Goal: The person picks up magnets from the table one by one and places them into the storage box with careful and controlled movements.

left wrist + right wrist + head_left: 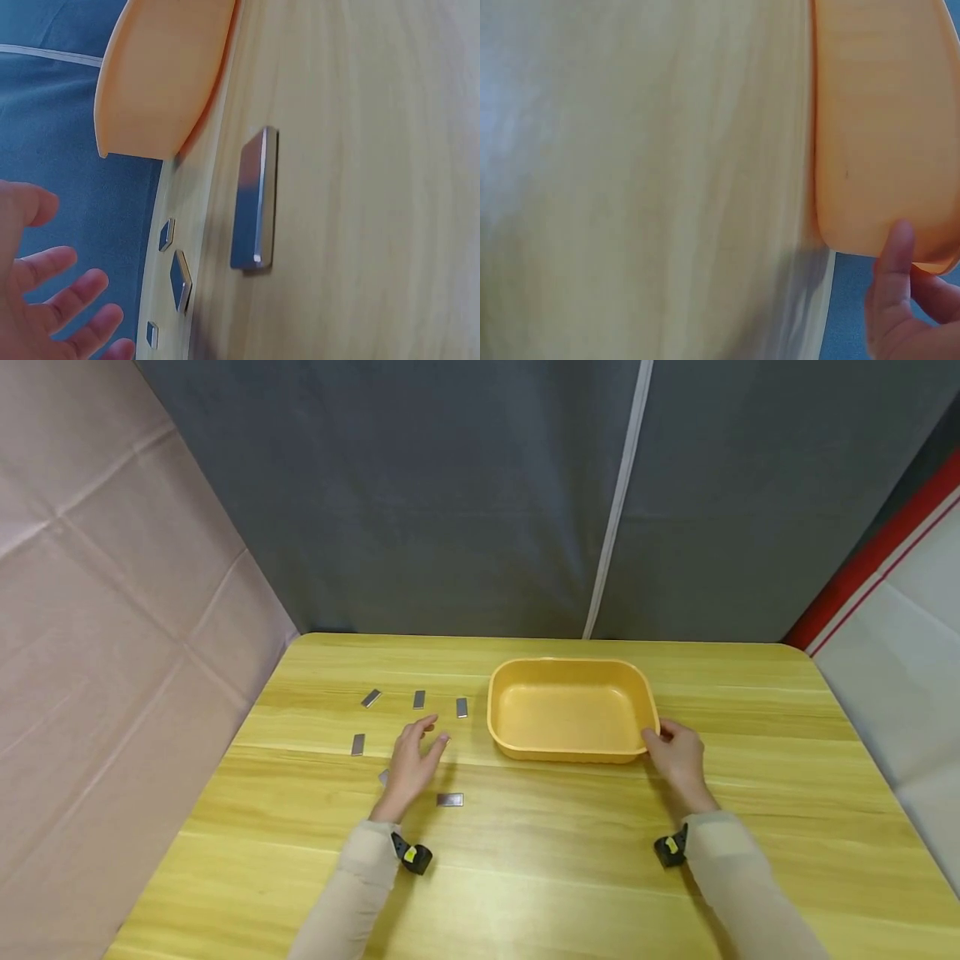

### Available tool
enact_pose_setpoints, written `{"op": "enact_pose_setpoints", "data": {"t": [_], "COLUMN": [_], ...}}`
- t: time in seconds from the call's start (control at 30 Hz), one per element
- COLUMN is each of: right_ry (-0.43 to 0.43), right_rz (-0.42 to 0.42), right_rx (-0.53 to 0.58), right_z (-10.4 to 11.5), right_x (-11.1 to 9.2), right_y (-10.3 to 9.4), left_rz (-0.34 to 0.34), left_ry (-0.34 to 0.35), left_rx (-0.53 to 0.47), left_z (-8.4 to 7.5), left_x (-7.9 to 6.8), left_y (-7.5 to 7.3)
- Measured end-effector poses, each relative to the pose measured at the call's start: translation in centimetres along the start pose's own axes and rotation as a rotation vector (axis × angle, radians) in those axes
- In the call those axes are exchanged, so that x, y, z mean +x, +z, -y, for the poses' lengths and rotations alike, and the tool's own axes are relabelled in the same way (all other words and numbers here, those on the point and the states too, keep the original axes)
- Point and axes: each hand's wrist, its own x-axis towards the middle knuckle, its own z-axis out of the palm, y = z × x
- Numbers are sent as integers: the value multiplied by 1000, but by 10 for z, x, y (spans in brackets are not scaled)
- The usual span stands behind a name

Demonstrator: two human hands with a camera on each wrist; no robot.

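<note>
A yellow-orange plastic basin (567,756) stands on the table with nothing inside. At its front right corner, my right hand (677,758) grips the rim between thumb and fingers; the right wrist view shows the thumb on the basin's outer wall (885,135). My left hand (411,764) hovers left of the basin, fingers spread and holding nothing. Several small flat shiny metal blocks lie around it: one block (450,799) near the wrist, another block (384,777) partly hidden by the hand, and others beyond. Closest in the left wrist view is a rectangular block (251,202).
The wooden table (555,877) ends at a dark grey curtain (450,510) behind the basin. A pale cloth (112,610) hangs on the left, and a white panel with a red edge (900,552) stands on the right.
</note>
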Motion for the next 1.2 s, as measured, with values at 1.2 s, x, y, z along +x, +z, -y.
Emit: {"op": "enact_pose_setpoints", "data": {"t": [1.2], "right_ry": [20], "right_rz": [-131], "right_rx": [128], "right_z": [-2], "right_x": [-2], "right_y": [10], "left_rz": [29], "left_ry": [-31], "left_rx": [60], "left_z": [10], "left_x": [-3], "left_y": [-4]}}
